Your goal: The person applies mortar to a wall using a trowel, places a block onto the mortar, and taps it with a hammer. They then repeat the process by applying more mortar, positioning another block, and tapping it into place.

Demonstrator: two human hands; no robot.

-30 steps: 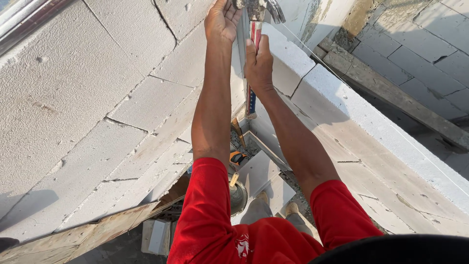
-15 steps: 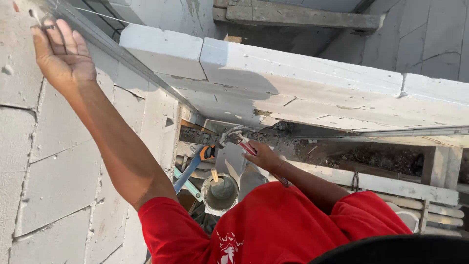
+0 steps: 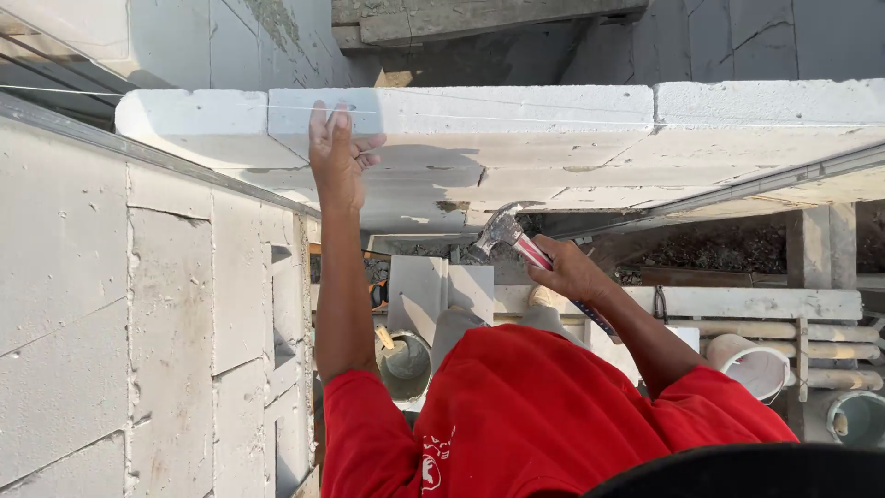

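- Reaching up, the left hand [image 3: 339,157] is held with fingers spread and nothing in it; its fingertips are laid against the front edge of the long white aerated-concrete block [image 3: 461,111] that forms the top course of the wall.
- A thin taut white string line [image 3: 166,95] is seen running level along that top block, passing just behind the left fingertips.
- The right hand [image 3: 564,269] is closed around the red-and-blue handle of a steel-headed claw hammer [image 3: 512,235]; the hammer head is pointed up and toward the left hand, just under the shaded underside of the white block course, and whether it touches the block cannot be told.
- The hammer is thus found at the right hand, lower than the left hand and well apart from it.
- A wall of pale grey blocks with rough mortar joints [image 3: 138,295] is seen on the outer side of the left arm, with a grey metal straightedge [image 3: 138,152] running aslant across it toward the left wrist.
- A red short-sleeved shirt [image 3: 535,415] is worn, and it fills the space below both hands.
- Below the left elbow, between the two forearms, a grey mortar-smeared bucket [image 3: 406,364] is seen on the ground.
- Beyond the right forearm, on its outer side, a white plastic bucket [image 3: 751,364] lies tilted beside stacked pale timber rails [image 3: 756,304].
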